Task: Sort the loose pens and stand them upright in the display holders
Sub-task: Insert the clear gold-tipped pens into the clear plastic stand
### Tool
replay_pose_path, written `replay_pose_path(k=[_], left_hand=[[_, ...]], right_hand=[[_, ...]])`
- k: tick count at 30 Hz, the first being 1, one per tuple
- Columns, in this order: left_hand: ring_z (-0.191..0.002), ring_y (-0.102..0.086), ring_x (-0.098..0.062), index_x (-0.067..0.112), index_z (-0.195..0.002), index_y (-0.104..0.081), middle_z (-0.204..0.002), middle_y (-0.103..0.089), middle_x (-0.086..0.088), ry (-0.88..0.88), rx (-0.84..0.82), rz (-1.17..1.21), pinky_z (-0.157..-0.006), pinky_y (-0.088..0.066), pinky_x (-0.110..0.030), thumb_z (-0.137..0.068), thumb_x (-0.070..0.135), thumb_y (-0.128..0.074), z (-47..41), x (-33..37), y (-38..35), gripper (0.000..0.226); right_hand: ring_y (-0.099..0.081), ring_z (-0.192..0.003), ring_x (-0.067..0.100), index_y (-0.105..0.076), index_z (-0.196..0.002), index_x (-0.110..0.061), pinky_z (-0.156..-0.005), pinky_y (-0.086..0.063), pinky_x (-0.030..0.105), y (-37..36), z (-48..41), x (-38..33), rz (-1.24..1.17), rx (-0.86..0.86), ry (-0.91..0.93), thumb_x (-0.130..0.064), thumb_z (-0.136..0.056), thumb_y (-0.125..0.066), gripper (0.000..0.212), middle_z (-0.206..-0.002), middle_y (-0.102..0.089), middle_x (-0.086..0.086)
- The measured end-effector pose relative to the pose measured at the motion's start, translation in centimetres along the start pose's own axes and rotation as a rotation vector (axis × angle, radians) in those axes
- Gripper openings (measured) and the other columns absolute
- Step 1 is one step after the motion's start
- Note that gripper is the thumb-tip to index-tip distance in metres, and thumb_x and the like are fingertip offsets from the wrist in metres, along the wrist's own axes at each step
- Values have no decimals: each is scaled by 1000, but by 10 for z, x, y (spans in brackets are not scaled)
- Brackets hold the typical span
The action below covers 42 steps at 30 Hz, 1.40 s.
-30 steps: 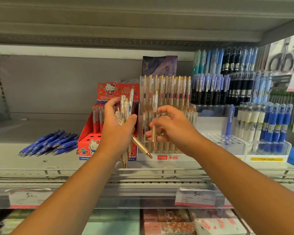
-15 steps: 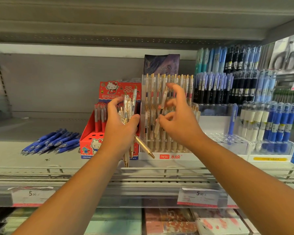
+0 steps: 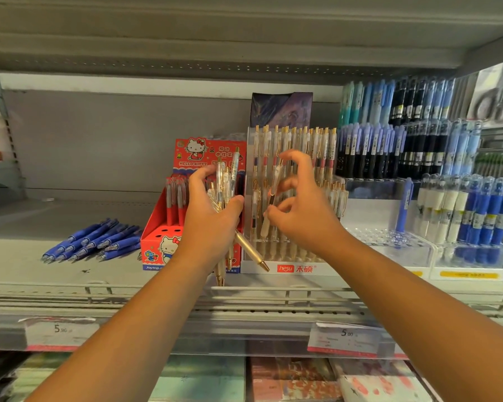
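- Gripping a fistful of pens (image 3: 224, 181) in my left hand (image 3: 209, 224), just left of the holder (image 3: 296, 268).
- My right hand (image 3: 302, 211) pinches one tilted pen (image 3: 270, 204) right in front of the holder.

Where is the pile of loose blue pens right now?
In the head view, the blue pens lie flat on the grey shelf at the left, just left of the red Hello Kitty pen box.

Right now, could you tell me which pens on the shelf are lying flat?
The dark blue pens left of the red box; all others there stand upright.
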<state>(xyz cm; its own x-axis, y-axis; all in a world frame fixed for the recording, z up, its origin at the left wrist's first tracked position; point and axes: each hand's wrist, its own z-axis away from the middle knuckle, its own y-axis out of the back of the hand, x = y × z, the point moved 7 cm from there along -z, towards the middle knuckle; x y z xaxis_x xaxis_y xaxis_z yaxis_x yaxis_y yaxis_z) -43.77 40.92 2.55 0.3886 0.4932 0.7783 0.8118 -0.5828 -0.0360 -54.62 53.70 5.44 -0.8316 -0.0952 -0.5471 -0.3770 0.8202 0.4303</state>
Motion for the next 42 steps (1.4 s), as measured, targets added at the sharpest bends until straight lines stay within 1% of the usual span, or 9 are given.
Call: replay_pose_path(k=[4, 6, 9, 14, 21, 25, 29, 33, 42], left_hand=[[-119, -54, -5, 45, -129, -39, -124, -48, 27, -22, 8, -16, -98, -52, -45, -90, 18, -68, 0, 0, 0, 56], [-124, -52, -12, 46, -129, -38, -128, -47, 23, -18, 11, -21, -100, -50, -49, -90, 19, -68, 0, 0, 1, 56], [-124, -52, -15, 45, -129, -39, -125, -46, 28, -12, 7, -12, -100, -50, -50, -90, 18, -68, 0, 0, 1, 56], [-121, -54, -17, 45, -128, -39, -125, -48, 26, -6, -7, 2, -99, -50, -51, -89, 18, -69, 2, 2, -1, 56], [-123, -54, -35, 50, -123, -41, -131, -51, 13, -16, -58, 21, -101, -45, -61, -91, 21, -68, 5, 9, -5, 51], [-125, -52, -34, 46, -128, -41, -133, -48, 13, -51, -90, 21, -103, -44, -61, -91, 24, -68, 9, 17, -8, 51], [-118, -56, -37, 43, -130, -42, -133, -54, -4, -61, -156, 59, -97, -48, -59, -89, 27, -67, 10, 17, -12, 51], [-76, -62, -17, 43, -127, -48, -114, -62, 1, -65, -259, 109, -62, -52, -31, -93, 14, -65, 11, 12, -18, 47], [-71, -64, -18, 42, -128, -47, -109, -65, 7, -27, -251, 125, -58, -55, -30, -95, 16, -62, 12, 9, -19, 44]], right_hand=[[-67, -59, 17, -32, -120, -50, -51, -60, 33, -5, 2, 6, 45, -14, -2, -17, -82, -77, 68, -88, -58, -7], [-65, -60, 9, -36, -114, -46, -55, -59, 24, -5, 1, 5, 109, 20, 14, -30, -82, -78, 55, -83, -59, -8], [-61, -67, 3, -46, -111, -42, -59, -55, 14, 0, -2, 4, 128, 94, 27, -23, -85, -75, 44, -83, -58, -9], [-67, -71, 10, -59, -122, -30, -72, -61, 34, -2, -1, 7, 69, 62, -35, -8, -87, -71, 43, -92, -60, -11], [-61, -72, 5, -49, -129, -36, -68, -58, 30, -2, 2, 7, 176, 44, -39, -15, -88, -71, 51, -86, -59, -12], [-54, -74, 3, -36, -129, -34, -67, -53, 28, 1, 4, 0, 257, 103, -18, -29, -88, -69, 53, -101, -56, -12], [-62, -72, 2, -54, -115, -28, -61, -48, 21, 1, -3, -4, -115, 80, -195, -33, -93, -63, 24, -93, -62, -11], [-60, -54, -1, -63, -97, -27, -45, -43, 14, -2, -9, -12, -356, 28, -269, -27, -95, -63, 2, -82, -67, -3], [-72, -91, 22, -61, -110, -8, -71, -60, 25, -3, -6, -4, -590, 106, -379, -8, -94, -63, 16, -103, -71, 12]])
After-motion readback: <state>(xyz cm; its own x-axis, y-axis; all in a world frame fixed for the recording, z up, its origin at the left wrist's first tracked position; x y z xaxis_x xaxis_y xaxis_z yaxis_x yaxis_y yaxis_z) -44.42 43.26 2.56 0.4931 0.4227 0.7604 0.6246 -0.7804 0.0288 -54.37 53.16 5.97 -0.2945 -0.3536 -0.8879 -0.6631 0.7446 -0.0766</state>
